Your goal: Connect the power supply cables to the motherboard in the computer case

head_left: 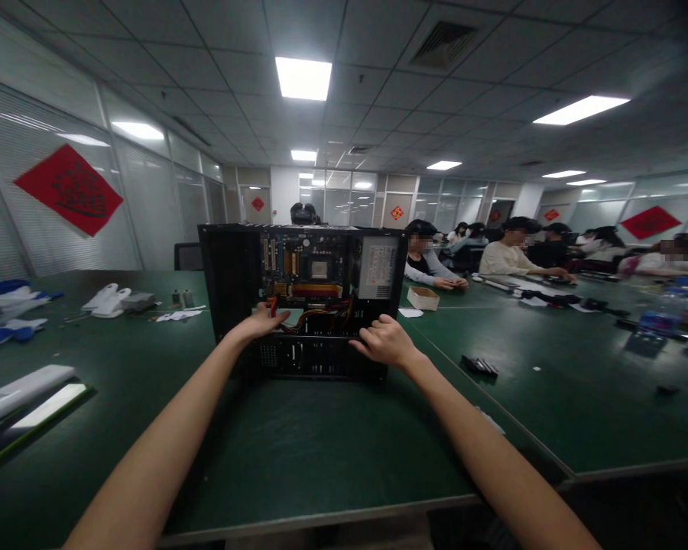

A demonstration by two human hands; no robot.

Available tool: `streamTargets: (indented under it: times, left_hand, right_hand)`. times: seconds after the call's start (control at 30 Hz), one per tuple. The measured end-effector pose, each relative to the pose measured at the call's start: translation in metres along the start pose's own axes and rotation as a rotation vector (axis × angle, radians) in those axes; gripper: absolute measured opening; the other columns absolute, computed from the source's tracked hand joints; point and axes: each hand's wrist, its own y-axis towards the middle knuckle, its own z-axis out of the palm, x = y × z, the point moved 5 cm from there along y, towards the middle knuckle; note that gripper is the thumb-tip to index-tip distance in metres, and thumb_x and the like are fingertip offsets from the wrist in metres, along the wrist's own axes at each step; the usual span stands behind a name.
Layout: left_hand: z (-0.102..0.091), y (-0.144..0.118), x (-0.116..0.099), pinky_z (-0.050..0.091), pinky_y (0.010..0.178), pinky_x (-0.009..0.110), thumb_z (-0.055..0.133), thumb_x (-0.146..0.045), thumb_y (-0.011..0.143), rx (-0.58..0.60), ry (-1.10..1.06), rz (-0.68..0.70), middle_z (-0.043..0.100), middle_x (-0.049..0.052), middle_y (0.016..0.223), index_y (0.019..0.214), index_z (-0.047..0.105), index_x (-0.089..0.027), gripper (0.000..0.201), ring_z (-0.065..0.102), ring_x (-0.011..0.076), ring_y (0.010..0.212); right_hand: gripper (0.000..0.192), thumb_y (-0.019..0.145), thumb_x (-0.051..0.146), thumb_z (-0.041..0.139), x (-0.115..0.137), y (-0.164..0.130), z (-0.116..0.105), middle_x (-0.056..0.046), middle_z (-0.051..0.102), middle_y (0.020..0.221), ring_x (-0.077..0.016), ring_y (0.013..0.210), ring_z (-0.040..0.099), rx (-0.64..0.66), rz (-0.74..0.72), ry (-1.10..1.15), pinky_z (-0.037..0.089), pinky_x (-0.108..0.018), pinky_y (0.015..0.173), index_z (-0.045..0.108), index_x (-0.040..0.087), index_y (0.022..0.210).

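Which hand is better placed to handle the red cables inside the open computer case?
Probably the left hand: its fingers already reach the red cables inside the computer case. The right hand rests curled on the case's lower edge.

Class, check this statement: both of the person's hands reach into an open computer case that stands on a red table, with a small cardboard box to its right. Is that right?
Not quite. The head view shows the table is dark green, not red. The rest holds: the left hand and right hand reach into the open computer case, with the small cardboard box to its right.
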Motion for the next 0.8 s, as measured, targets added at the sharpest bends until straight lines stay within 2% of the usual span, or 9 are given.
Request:
streamTargets:
  times: [0.1, 0.23, 0.33, 0.4, 0.47, 0.6, 0.7, 0.8]
  left_hand:
    - [0.004, 0.001, -0.011, 0.05, 0.078, 0.032, 0.053, -0.046, 0.085, 0.138, -0.244, 0.101, 0.064, 0.019, 0.122, 0.124, 0.052, -0.007, 0.055, 0.065, 0.0257, 0.098]
    - [0.0, -0.014, -0.019, 0.049, 0.083, 0.035, 0.059, -0.045, 0.081, 0.137, -0.539, 0.096, 0.065, 0.014, 0.118, 0.131, 0.045, -0.015, 0.059, 0.065, 0.0226, 0.096]
    - [0.004, -0.023, -0.039, 0.049, 0.081, 0.034, 0.064, -0.044, 0.079, 0.143, -0.688, 0.203, 0.06, 0.013, 0.128, 0.13, 0.045, -0.02, 0.06, 0.062, 0.0231, 0.105]
    - [0.008, -0.025, -0.057, 0.05, 0.077, 0.031, 0.066, -0.042, 0.077, 0.118, -0.719, 0.293, 0.059, 0.012, 0.128, 0.125, 0.05, -0.019, 0.055, 0.061, 0.0238, 0.107]
    - [0.01, -0.025, -0.073, 0.05, 0.073, 0.029, 0.066, -0.041, 0.077, 0.101, -0.748, 0.354, 0.061, 0.012, 0.124, 0.12, 0.054, -0.018, 0.05, 0.06, 0.0244, 0.107]
    - [0.009, -0.019, -0.087, 0.051, 0.07, 0.028, 0.064, -0.041, 0.079, 0.139, -0.803, 0.379, 0.063, 0.011, 0.12, 0.117, 0.058, -0.017, 0.045, 0.06, 0.0241, 0.105]
    - [0.007, -0.01, -0.078, 0.052, 0.072, 0.029, 0.065, -0.034, 0.079, 0.169, -0.839, 0.297, 0.066, 0.009, 0.11, 0.114, 0.058, -0.017, 0.039, 0.063, 0.0201, 0.095]
    - [0.006, 0.003, -0.06, 0.052, 0.073, 0.029, 0.067, -0.023, 0.075, 0.143, -0.886, 0.176, 0.068, 0.006, 0.094, 0.116, 0.053, -0.017, 0.044, 0.065, 0.0153, 0.081]
  right_hand:
    - [0.044, 0.098, 0.042, 0.046, 0.001, -0.001, 0.001, -0.006, 0.062, 0.058, -0.0157, 0.058, 0.052, 0.051, 0.034, 0.013, 0.029, -0.034, 0.07, 0.061, 0.016, 0.066]
    - [0.042, 0.098, 0.043, 0.044, 0.008, 0.009, -0.004, -0.009, 0.066, 0.069, -0.0181, 0.068, 0.058, 0.08, 0.147, 0.174, 0.034, -0.034, 0.074, 0.064, 0.015, 0.074]
    - [0.036, 0.097, 0.045, 0.047, 0.009, 0.034, -0.007, -0.011, 0.07, 0.092, -0.0206, 0.087, 0.063, 0.005, 0.397, 0.535, 0.041, -0.032, 0.079, 0.065, 0.015, 0.102]
    - [0.039, 0.096, 0.047, 0.048, 0.008, 0.055, -0.001, -0.01, 0.07, 0.1, -0.0193, 0.09, 0.064, -0.043, 0.611, 0.843, 0.045, -0.029, 0.079, 0.06, 0.015, 0.115]
    - [0.039, 0.094, 0.048, 0.048, 0.007, 0.079, 0.011, -0.008, 0.071, 0.099, -0.0177, 0.087, 0.065, -0.046, 0.737, 1.091, 0.047, -0.028, 0.077, 0.062, 0.016, 0.113]
    - [0.032, 0.086, 0.046, 0.055, 0.002, 0.109, 0.047, -0.004, 0.068, 0.079, -0.0164, 0.071, 0.063, -0.044, 0.98, 1.399, 0.048, -0.025, 0.061, 0.065, 0.016, 0.086]
    - [0.026, 0.076, 0.042, 0.062, -0.001, 0.111, 0.07, -0.001, 0.064, 0.071, -0.016, 0.066, 0.061, -0.117, 1.128, 1.596, 0.046, -0.024, 0.053, 0.061, 0.016, 0.076]
    - [0.028, 0.066, 0.041, 0.068, 0.0, 0.106, 0.084, -0.001, 0.064, 0.073, -0.0163, 0.069, 0.062, -0.192, 1.155, 1.763, 0.05, -0.025, 0.057, 0.061, 0.016, 0.075]
